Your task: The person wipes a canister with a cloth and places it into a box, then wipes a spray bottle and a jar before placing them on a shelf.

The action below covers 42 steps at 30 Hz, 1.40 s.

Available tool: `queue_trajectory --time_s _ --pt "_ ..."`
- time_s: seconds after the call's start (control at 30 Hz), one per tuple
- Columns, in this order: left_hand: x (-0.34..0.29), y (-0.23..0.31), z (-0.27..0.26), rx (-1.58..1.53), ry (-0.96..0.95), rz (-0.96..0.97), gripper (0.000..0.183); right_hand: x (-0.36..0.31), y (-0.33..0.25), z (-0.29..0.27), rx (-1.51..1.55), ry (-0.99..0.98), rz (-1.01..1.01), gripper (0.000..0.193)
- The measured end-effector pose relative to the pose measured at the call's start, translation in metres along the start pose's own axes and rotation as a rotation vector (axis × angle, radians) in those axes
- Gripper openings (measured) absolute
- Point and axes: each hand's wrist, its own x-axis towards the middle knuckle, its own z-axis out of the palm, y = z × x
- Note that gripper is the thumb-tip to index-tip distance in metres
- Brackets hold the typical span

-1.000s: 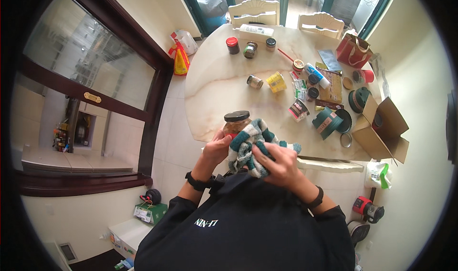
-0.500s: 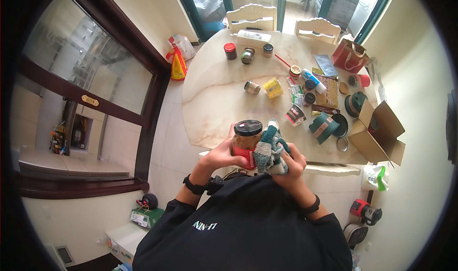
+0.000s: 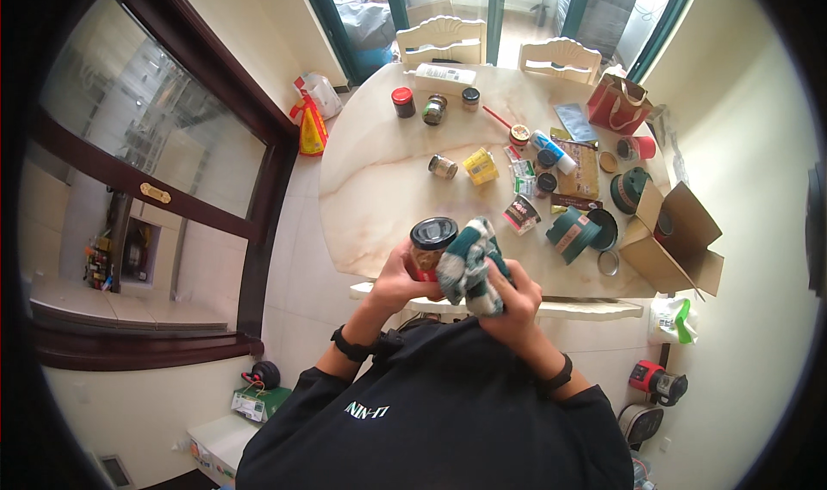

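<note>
My left hand [image 3: 398, 276] grips a jar [image 3: 429, 244] with a black lid and a red label, held upright over the near edge of the round marble table [image 3: 379, 180]. Against the jar's right side my right hand [image 3: 510, 293] presses a bunched green and white cloth [image 3: 469, 264]. Both hands are close to my chest, above my black shirt.
Several jars, tins and packets are spread over the far and right parts of the table. An open cardboard box [image 3: 668, 236] sits at the right edge beside green round tins [image 3: 575, 231]. A red bag [image 3: 618, 104] and two white chairs [image 3: 441, 35] stand at the back.
The cloth, held up over my hands a second ago, has come down to the jar's side. The jar's lid is now uncovered and both hands sit slightly lower.
</note>
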Motion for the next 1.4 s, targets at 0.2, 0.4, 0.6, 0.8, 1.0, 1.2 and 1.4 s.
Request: queue_trajectory --time_s 0.2,0.4,0.6,0.8,1.0,1.2,1.4 --pt "0.001 -0.001 0.003 -0.054 -0.036 0.085 0.062 0.002 0.011 0.002 0.075 -0.039 0.051 0.041" --pt "0.013 -0.018 0.001 -0.306 -0.004 0.093 0.054 -0.007 0.012 -0.001 0.029 -0.054 0.051 0.046" --pt "0.011 -0.017 0.004 -0.084 0.034 0.081 0.057 -0.006 0.04 0.007 0.226 -0.088 0.2 0.037" --pt "0.012 -0.011 -0.003 -0.313 0.018 0.049 0.065 -0.006 0.025 0.005 0.136 -0.11 0.108 0.048" --pt "0.013 -0.009 -0.003 -0.125 0.021 0.06 0.071 -0.004 0.038 0.009 0.278 -0.088 0.147 0.037" --pt "0.018 -0.011 -0.001 -0.071 0.037 0.069 0.069 -0.007 0.035 0.009 0.198 -0.132 0.276 0.03" --pt "0.025 -0.007 -0.003 -0.236 0.031 0.039 0.069 -0.011 0.032 0.004 0.245 -0.069 0.182 0.032"
